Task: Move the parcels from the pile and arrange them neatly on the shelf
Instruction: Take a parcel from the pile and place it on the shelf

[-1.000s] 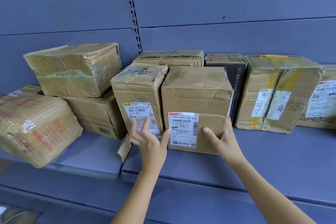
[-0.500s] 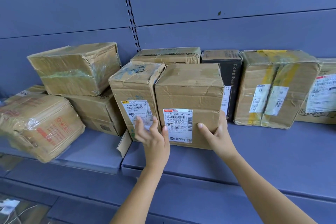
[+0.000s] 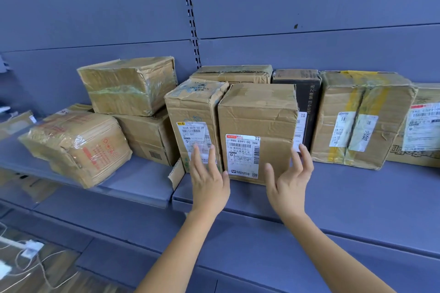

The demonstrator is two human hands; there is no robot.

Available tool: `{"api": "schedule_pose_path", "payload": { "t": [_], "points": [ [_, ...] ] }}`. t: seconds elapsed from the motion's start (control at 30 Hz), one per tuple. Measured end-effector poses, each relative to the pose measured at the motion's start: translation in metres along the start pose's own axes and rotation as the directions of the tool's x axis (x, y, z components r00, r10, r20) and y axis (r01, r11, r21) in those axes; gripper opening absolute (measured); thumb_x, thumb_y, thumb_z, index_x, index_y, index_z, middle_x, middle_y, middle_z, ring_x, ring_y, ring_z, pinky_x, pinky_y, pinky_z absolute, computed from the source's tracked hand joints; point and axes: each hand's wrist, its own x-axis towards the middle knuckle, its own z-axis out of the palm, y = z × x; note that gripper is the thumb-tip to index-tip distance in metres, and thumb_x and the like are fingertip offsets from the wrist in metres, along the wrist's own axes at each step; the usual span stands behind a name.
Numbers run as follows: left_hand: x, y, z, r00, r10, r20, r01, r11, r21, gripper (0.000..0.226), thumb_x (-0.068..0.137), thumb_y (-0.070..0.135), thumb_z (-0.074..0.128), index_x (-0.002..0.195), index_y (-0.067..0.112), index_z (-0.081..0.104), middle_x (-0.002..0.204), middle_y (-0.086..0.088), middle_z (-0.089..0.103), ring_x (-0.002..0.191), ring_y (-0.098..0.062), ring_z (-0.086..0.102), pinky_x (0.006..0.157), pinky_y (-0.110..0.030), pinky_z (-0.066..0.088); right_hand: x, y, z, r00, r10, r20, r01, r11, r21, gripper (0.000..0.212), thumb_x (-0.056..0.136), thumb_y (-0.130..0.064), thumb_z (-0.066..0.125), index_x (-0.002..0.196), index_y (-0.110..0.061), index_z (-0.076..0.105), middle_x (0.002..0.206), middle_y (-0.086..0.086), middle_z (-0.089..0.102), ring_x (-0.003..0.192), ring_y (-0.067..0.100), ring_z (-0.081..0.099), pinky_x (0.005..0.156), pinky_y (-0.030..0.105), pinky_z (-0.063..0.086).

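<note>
Both hands, left and right, hover open beside the box on the shelf; a careless brush could knock it askew.

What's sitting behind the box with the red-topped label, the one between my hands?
Behind the labelled box, a flatter cardboard parcel shows its top and a black box its right part. Their lower portions are covered.

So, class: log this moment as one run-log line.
stage: placing | parcel: on shelf, beside labelled box | left hand: open | right hand: open
</note>
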Motion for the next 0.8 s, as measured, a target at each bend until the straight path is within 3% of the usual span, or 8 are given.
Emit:
{"api": "schedule_pose_path", "payload": {
  "t": [0.1, 0.23, 0.33, 0.43, 0.57, 0.63, 0.8],
  "points": [
    [-0.007, 0.0, -0.013, 1.0, -0.031, -0.004, 0.031, 0.999, -0.018, 0.085, 0.082, 0.018, 0.069, 0.146, 0.014, 0.014, 0.15, -0.033, 0.018, 0.133, -0.053, 0.03, 0.103, -0.059, 0.036, -0.007, -0.012, -0.004, 0.967, -0.255, -0.02, 0.255, 0.967, 0.002, 0.04, 0.097, -0.028, 0.046, 0.131, -0.017, 0.027, 0.135, 0.01, 0.029, 0.128, 0.04, 0.033, 0.111, 0.062, 0.022],
    [-0.018, -0.006, -0.028, 1.0, -0.026, -0.002, 0.026, 1.0, 0.011, 0.078, 0.084, 0.024, 0.065, 0.145, 0.01, 0.019, 0.147, -0.026, 0.018, 0.133, -0.046, 0.028, 0.105, -0.055, 0.035, -0.015, -0.033, 0.002, 0.91, -0.378, 0.17, 0.378, 0.925, 0.035, 0.025, 0.098, -0.029, 0.039, 0.117, -0.012, 0.041, 0.122, 0.01, 0.039, 0.119, 0.035, 0.042, 0.114, 0.056, 0.018],
    [-0.024, -0.013, -0.042, 0.996, -0.084, 0.021, 0.083, 0.995, 0.056, 0.067, 0.087, 0.036, 0.045, 0.144, 0.01, 0.021, 0.145, -0.024, 0.023, 0.13, -0.042, 0.031, 0.105, -0.054, 0.037, -0.02, -0.053, 0.015, 0.871, -0.357, 0.337, 0.336, 0.934, 0.121, 0.028, 0.099, -0.032, 0.033, 0.115, -0.013, 0.045, 0.118, 0.007, 0.045, 0.11, 0.033, 0.046, 0.108, 0.053, 0.029],
    [-0.031, -0.031, -0.06, 0.99, -0.131, 0.061, 0.122, 0.984, 0.126, 0.064, 0.087, 0.037, 0.036, 0.144, 0.01, 0.026, 0.144, -0.024, 0.032, 0.13, -0.042, 0.036, 0.105, -0.055, 0.038, -0.023, -0.079, 0.033, 0.823, -0.342, 0.454, 0.275, 0.938, 0.21, 0.026, 0.097, -0.028, 0.039, 0.11, -0.012, 0.055, 0.111, 0.006, 0.055, 0.1, 0.031, 0.05, 0.087, 0.047, 0.043],
    [-0.048, -0.065, -0.097, 0.97, -0.23, 0.082, 0.213, 0.962, 0.172, 0.055, 0.082, 0.039, 0.032, 0.129, 0.015, 0.049, 0.144, -0.024, 0.035, 0.132, -0.041, 0.028, 0.105, -0.054, 0.034, -0.038, -0.128, 0.064, 0.776, -0.357, 0.52, 0.243, 0.93, 0.276, 0.027, 0.093, -0.027, 0.042, 0.096, -0.011, 0.064, 0.097, 0.004, 0.062, 0.094, 0.023, 0.049, 0.079, 0.039, 0.039],
    [-0.061, -0.093, -0.12, 0.953, -0.28, 0.114, 0.255, 0.946, 0.198, 0.062, 0.08, 0.042, 0.028, 0.129, 0.012, 0.053, 0.148, -0.022, 0.031, 0.136, -0.038, 0.023, 0.109, -0.051, 0.027, -0.05, -0.163, 0.083, 0.76, -0.373, 0.532, 0.232, 0.921, 0.314, 0.025, 0.091, -0.025, 0.043, 0.091, -0.012, 0.064, 0.091, 0.002, 0.062, 0.092, 0.019, 0.046, 0.076, 0.036, 0.035],
    [-0.088, -0.165, -0.184, 0.935, -0.35, 0.061, 0.323, 0.909, 0.265, 0.043, 0.083, 0.022, 0.053, 0.123, 0.008, 0.056, 0.14, -0.023, 0.04, 0.126, -0.041, 0.036, 0.105, -0.052, 0.032, -0.091, -0.251, 0.133, 0.681, -0.326, 0.656, 0.113, 0.932, 0.345, 0.03, 0.088, -0.028, 0.04, 0.097, -0.015, 0.065, 0.095, 0.001, 0.063, 0.093, 0.023, 0.053, 0.076, 0.035, 0.035]
  ]
}}
